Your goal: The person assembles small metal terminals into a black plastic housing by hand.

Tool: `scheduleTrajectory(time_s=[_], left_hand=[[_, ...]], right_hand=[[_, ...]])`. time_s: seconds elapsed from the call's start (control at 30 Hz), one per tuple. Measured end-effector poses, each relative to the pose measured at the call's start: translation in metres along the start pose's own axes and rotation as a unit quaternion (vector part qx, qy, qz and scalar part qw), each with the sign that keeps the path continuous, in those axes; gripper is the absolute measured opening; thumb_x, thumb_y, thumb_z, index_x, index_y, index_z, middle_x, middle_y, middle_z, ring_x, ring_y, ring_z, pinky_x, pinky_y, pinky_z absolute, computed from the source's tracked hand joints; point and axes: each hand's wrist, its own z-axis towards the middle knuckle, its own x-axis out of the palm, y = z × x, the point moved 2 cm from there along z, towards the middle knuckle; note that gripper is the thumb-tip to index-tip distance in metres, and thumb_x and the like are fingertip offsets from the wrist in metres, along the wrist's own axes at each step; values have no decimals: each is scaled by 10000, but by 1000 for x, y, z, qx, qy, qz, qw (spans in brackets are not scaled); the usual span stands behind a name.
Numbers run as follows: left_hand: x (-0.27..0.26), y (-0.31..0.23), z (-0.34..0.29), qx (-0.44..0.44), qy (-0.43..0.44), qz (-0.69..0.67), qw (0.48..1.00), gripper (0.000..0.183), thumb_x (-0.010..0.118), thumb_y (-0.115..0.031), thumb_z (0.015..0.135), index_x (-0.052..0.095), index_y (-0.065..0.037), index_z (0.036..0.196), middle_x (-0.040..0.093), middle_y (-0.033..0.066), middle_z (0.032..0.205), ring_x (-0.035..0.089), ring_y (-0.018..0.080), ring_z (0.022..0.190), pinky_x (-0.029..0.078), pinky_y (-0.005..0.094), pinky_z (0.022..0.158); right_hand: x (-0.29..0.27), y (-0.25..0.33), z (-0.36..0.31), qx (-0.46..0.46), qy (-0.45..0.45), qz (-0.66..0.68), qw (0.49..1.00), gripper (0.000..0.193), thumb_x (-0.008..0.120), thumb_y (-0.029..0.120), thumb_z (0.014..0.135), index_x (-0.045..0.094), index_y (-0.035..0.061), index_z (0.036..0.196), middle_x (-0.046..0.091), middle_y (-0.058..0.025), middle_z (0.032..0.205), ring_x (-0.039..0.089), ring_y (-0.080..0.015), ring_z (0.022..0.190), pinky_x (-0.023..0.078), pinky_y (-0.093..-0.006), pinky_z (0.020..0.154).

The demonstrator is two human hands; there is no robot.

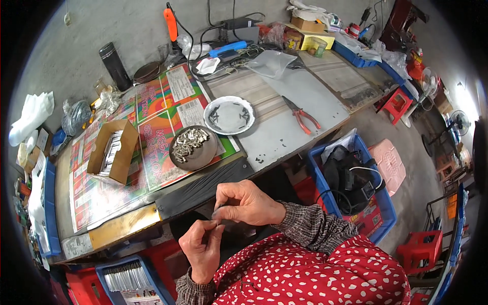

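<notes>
My left hand [201,250] and my right hand [248,203] meet in front of the table's near edge, above my lap. Thumb and forefinger are pinched together on each, and the fingertips nearly touch. Whatever lies between them is too small and hidden to name. On the table beyond, a dark round dish [206,158] holds many small silvery metal tubes. Behind it stands a white plate [207,118] with small black pieces in it. To the left, an open cardboard box [131,147] contains thin, pale rods.
Red-handled pliers [303,120] lie on the grey sheet at the right, beyond scattered black bits [260,158]. A blue crate [389,223] with a black bag stands right of me. Low at the left, a blue bin [108,284] holds many slim rods. A dark flask [115,67] stands by the wall.
</notes>
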Motion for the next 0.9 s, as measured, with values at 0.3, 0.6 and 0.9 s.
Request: scheduleTrajectory(time_s=[0.3,0.6,0.9], left_hand=[[4,-5,7,40,-37,38,998,131,676,67,712,592,14,797,598,103,690,549,190,546,430,260,521],[11,-14,8,177,-116,133,968,136,682,76,701,590,15,780,596,119,691,574,218,565,438,264,515],[2,2,-2,-15,22,-60,998,146,668,82,728,533,39,767,573,83,660,535,111,545,425,241,498]], right_hand=[[3,0,2,20,-46,88,995,93,627,61,863,549,11,864,514,13,737,468,-31,553,373,-177,473],[14,-16,3,-73,-97,25,992,101,616,58,874,530,10,854,549,-8,751,485,-30,577,382,-173,486],[4,-4,0,-26,-16,1,1000,137,645,82,857,530,10,842,547,1,721,475,-28,598,409,-197,498]])
